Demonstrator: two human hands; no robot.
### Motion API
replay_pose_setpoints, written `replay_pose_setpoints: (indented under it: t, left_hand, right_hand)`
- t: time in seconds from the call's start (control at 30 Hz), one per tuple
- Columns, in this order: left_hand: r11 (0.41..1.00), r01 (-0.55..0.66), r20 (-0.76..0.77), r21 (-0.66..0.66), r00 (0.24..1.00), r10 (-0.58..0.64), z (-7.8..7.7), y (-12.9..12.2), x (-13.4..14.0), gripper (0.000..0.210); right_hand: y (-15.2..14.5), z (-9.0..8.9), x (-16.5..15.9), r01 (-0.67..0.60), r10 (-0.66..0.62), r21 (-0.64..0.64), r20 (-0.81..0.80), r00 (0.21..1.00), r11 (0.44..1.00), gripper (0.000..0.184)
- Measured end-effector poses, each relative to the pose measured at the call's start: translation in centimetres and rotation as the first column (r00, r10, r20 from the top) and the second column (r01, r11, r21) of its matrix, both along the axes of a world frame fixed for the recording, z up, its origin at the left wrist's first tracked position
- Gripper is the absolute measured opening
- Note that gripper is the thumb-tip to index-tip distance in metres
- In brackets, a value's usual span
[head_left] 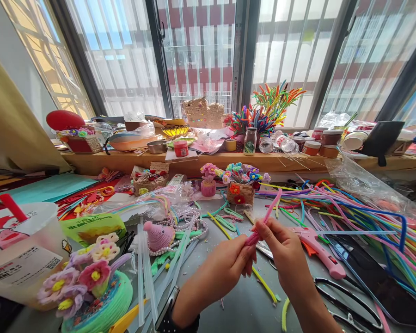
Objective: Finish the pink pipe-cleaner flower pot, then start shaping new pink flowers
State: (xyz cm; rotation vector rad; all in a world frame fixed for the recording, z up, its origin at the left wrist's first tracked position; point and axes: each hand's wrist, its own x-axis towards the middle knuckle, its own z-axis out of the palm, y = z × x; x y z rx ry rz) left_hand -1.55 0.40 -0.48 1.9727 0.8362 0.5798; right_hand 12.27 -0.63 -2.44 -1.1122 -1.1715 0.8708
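A bundle of pink pipe cleaners [272, 206] runs up and away between my two hands, its far end sticking out over the table. My left hand [231, 260] is closed round the lower part of it, with a dark band at the wrist. My right hand [278, 238] pinches the same pink stems a little higher, thumb and fingers together. Just right of my right hand lies a pink hot glue gun [321, 253] with an orange trigger. Below it are black-handled scissors [346, 300]. A yellow pipe cleaner [264, 283] lies under my hands.
Loose colourful pipe cleaners [364, 203] and a black phone [377, 277] lie at right. At left stand a drink cup [24, 249] and a fuzzy flower piece [97, 296]. Clear glue sticks [146, 273] and a pink crocheted figure [158, 237] sit nearer the middle. A flower basket [241, 196] stands behind.
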Motion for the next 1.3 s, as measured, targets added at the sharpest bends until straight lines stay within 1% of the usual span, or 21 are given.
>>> replay_pose_setpoints:
  t: [0.03, 0.1, 0.23, 0.33, 0.47, 0.6, 0.73, 0.9, 0.97, 1.07, 1.17, 1.23, 1.3]
  left_hand:
    - [0.999, -0.022, -0.034, 0.042, 0.999, 0.024, 0.0, 0.0, 0.0, 0.030]
    - [0.996, -0.050, -0.068, 0.074, 0.996, 0.055, -0.1, 0.0, -0.1, 0.028]
    - [0.995, -0.067, -0.012, 0.075, 0.998, 0.068, -0.6, 0.1, -0.1, 0.030]
    - [0.994, -0.082, 0.018, 0.071, 0.997, 0.081, -0.8, 0.1, 0.0, 0.033]
    - [0.989, -0.116, -0.023, 0.089, 0.993, 0.118, -0.8, 0.1, 0.0, 0.037]
    - [0.986, -0.104, -0.057, 0.132, 0.992, 0.112, -0.7, 0.3, -0.1, 0.036]
    - [0.977, -0.093, -0.114, 0.194, 0.987, 0.116, -0.4, 0.5, -0.3, 0.028]
    - [0.972, -0.099, -0.104, 0.213, 0.987, 0.123, -0.1, 0.3, -0.5, 0.021]
    - [0.975, -0.088, -0.132, 0.206, 0.984, 0.117, -0.2, 0.0, -0.5, 0.022]
    - [0.983, -0.050, -0.175, 0.176, 0.981, 0.081, -0.3, -0.3, -0.6, 0.030]
    - [0.985, -0.073, -0.113, 0.158, 0.989, 0.091, -0.3, -0.2, -0.6, 0.030]
    - [0.980, -0.132, -0.018, 0.150, 0.990, 0.137, -0.2, 0.1, -0.5, 0.029]
    - [0.977, -0.192, 0.086, 0.095, 0.979, 0.184, -0.3, 0.4, -0.5, 0.029]
  right_hand:
    - [0.0, 0.0, 0.0, 0.004, -0.004, 0.002, 0.005, 1.000, 1.000, 0.032]
    - [0.1, 0.0, 0.0, 0.000, 0.000, -0.001, 0.010, 1.000, 1.000, 0.032]
    - [0.1, -0.1, 0.1, 0.022, -0.022, 0.006, 0.030, 0.999, 1.000, 0.032]
    - [0.0, -0.1, 0.2, 0.059, -0.060, 0.015, 0.100, 0.993, 0.998, 0.031]
    - [-0.1, -0.2, 0.4, 0.100, -0.103, 0.026, 0.199, 0.974, 0.995, 0.030]
    - [0.0, -0.1, 0.5, 0.148, -0.148, 0.015, 0.190, 0.971, 0.989, 0.032]
    - [0.1, -0.1, 0.8, 0.232, -0.230, 0.012, 0.179, 0.957, 0.973, 0.032]
    - [0.0, -0.1, 1.5, 0.306, -0.300, 0.000, 0.194, 0.934, 0.952, 0.032]
    - [-0.1, 0.0, 1.6, 0.313, -0.307, 0.002, 0.194, 0.932, 0.950, 0.032]
    - [0.0, 0.3, 1.7, 0.287, -0.284, 0.013, 0.185, 0.941, 0.958, 0.033]
    - [0.1, 1.0, 2.1, 0.260, -0.255, 0.010, 0.229, 0.939, 0.966, 0.037]
    - [-0.2, 1.6, 3.0, 0.240, -0.224, -0.019, 0.286, 0.931, 0.971, 0.041]
    - [-0.9, 1.9, 4.4, 0.223, -0.181, -0.073, 0.371, 0.911, 0.972, 0.045]
